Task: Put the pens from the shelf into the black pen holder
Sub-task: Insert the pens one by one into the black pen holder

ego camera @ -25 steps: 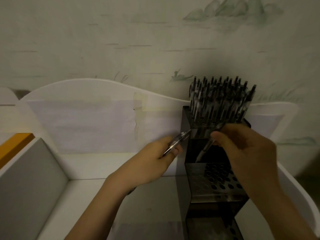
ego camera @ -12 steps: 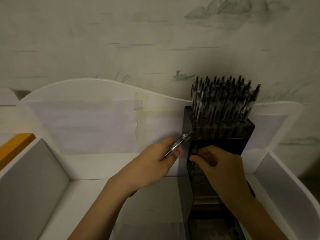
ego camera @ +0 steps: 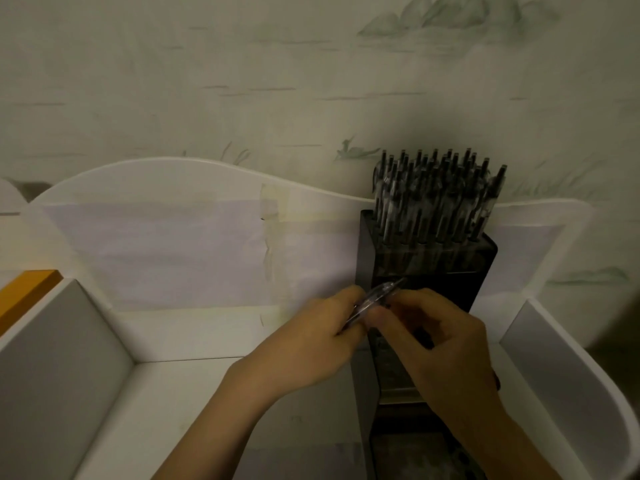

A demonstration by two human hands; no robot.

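A clear plastic pen (ego camera: 375,297) is pinched by the left hand (ego camera: 323,336) and the right hand (ego camera: 436,341), just before the tall black pen holder (ego camera: 485,268) on the white shelf (ego camera: 194,334), its top tier packed with upright pens (ego camera: 438,195).

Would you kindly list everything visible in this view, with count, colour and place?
pen holder: one, black, tiered, right of centre on the shelf.
pens in holder: many, dark and clear, upright in the rear tier.
held pen: one, clear, between both hands at the holder's front.
shelf: one, white, with wavy back panel and side dividers.
orange edge: one, far left.
wall: pale, with faint landscape print, behind.
left hand: holds the pen.
right hand: pinches the same pen.
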